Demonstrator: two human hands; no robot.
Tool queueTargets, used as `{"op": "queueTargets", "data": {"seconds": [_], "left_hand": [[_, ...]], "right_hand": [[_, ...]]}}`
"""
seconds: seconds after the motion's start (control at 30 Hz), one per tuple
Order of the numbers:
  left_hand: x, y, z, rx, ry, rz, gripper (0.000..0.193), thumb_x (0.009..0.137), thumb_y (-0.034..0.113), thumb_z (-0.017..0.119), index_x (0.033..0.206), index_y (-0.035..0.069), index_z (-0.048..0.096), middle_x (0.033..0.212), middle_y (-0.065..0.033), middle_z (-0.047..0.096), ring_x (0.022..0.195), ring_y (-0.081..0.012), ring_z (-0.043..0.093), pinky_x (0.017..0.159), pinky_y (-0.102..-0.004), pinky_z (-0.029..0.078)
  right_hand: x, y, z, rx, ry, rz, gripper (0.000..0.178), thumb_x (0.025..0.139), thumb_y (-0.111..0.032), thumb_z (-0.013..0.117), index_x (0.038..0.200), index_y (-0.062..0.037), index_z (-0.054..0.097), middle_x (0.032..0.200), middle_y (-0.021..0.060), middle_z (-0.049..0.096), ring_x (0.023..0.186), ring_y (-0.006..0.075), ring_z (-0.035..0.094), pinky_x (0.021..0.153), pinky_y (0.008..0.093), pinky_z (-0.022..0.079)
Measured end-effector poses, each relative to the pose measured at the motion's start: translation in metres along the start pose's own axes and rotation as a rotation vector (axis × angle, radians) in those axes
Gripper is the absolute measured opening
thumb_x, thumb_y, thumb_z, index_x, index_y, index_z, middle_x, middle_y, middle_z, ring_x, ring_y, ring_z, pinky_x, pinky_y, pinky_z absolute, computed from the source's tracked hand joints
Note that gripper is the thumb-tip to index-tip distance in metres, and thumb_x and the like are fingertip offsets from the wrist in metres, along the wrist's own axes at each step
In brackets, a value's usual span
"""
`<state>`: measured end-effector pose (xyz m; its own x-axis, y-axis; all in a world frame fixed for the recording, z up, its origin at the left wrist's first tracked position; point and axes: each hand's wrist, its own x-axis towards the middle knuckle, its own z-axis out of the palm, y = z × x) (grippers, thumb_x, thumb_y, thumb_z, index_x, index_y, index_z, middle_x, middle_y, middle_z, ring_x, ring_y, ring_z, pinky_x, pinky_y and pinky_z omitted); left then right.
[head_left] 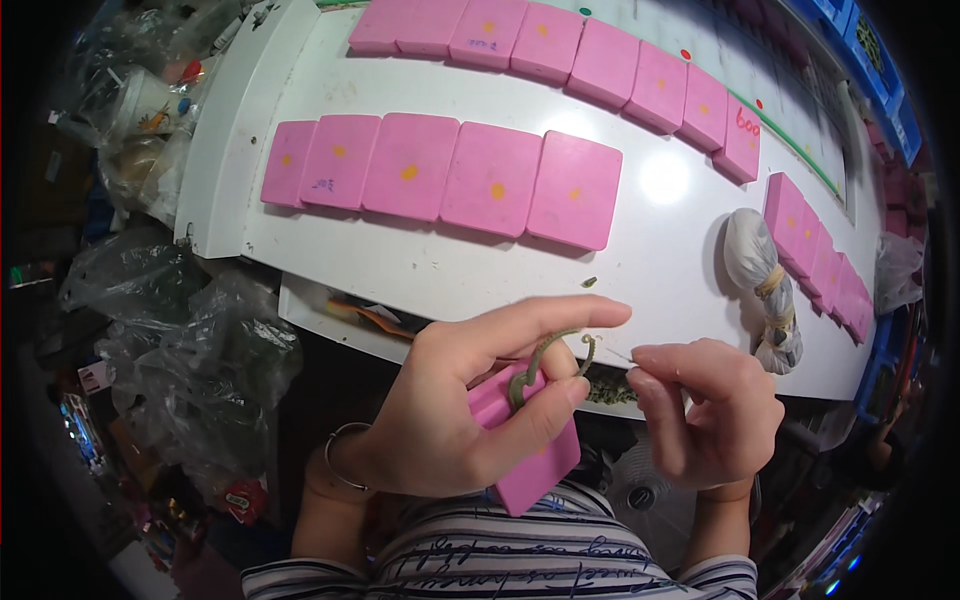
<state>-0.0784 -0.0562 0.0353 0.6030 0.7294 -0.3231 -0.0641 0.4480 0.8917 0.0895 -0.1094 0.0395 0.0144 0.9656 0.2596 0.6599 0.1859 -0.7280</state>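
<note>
My left hand (470,390), with a bangle at its wrist, is closed round a small pink block (540,470) held above my lap. Against that block, between thumb and fingers, lies a thin, curling green piece (517,390), ridged like a tentacle; its tip bends up past my thumb. The left index finger stretches out over it. My right hand (710,410) is just to the right, thumb and index pinching a fine, pale, needle-like thing (618,353) whose point faces the green curl. A small gap seems to separate them.
Pink blocks (410,170) with yellow marks stand in rows on the white table (660,270). A wrapped grey bundle (765,285) lies at the right. A small green scrap (589,282) rests near the edge. Plastic bags (200,340) fill the left; blue bins (880,70) stand far right.
</note>
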Motion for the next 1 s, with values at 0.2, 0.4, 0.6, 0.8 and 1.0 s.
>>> {"op": "queueTargets", "data": {"seconds": [0.2,0.4,0.6,0.8,1.0], "left_hand": [[0.001,-0.001,0.001,0.086,0.015,0.042,0.031,0.076,-0.004,0.055,0.106,-0.009,0.050,0.068,0.0009,0.051,0.062,-0.0033,0.045,0.058,-0.0163,0.034],[0.001,0.000,0.000,0.211,0.002,0.088,0.027,0.076,-0.005,0.056,0.102,-0.008,0.051,0.070,0.0006,0.051,0.063,-0.0023,0.044,0.057,-0.0155,0.034],[0.002,-0.006,0.001,0.287,0.021,0.156,0.026,0.077,-0.005,0.057,0.102,-0.008,0.052,0.072,0.0003,0.052,0.063,-0.0019,0.044,0.057,-0.0157,0.036],[0.001,-0.005,-0.001,0.300,0.010,0.161,0.025,0.077,-0.005,0.058,0.101,-0.007,0.053,0.074,-0.0005,0.054,0.064,-0.0018,0.046,0.057,-0.0151,0.036],[0.004,-0.008,-0.002,0.312,-0.004,0.198,0.023,0.077,-0.006,0.057,0.100,-0.007,0.053,0.070,-0.0004,0.054,0.061,-0.0015,0.046,0.055,-0.0145,0.035]], "right_hand": [[-0.002,0.000,0.008,0.116,0.046,-0.006,0.016,0.068,-0.006,0.073,0.081,-0.0077,0.065,0.059,0.0042,0.058,0.046,0.0197,0.055,0.045,0.0267,0.043],[-0.001,0.003,0.007,0.077,0.052,-0.005,0.016,0.069,-0.004,0.073,0.083,-0.0067,0.064,0.060,0.0043,0.059,0.045,0.0180,0.054,0.044,0.0250,0.042],[0.000,0.005,0.009,0.079,0.072,0.013,0.015,0.069,-0.003,0.072,0.082,-0.0050,0.064,0.057,0.0045,0.057,0.044,0.0154,0.054,0.043,0.0236,0.041],[-0.002,0.002,0.008,0.221,0.141,0.096,0.014,0.069,0.002,0.071,0.080,-0.0017,0.063,0.059,0.0056,0.059,0.042,0.0126,0.054,0.041,0.0212,0.041],[0.003,0.007,0.006,0.213,0.067,-0.007,0.016,0.067,0.003,0.072,0.080,-0.0004,0.063,0.057,0.0060,0.059,0.042,0.0123,0.055,0.040,0.0205,0.041]]}}
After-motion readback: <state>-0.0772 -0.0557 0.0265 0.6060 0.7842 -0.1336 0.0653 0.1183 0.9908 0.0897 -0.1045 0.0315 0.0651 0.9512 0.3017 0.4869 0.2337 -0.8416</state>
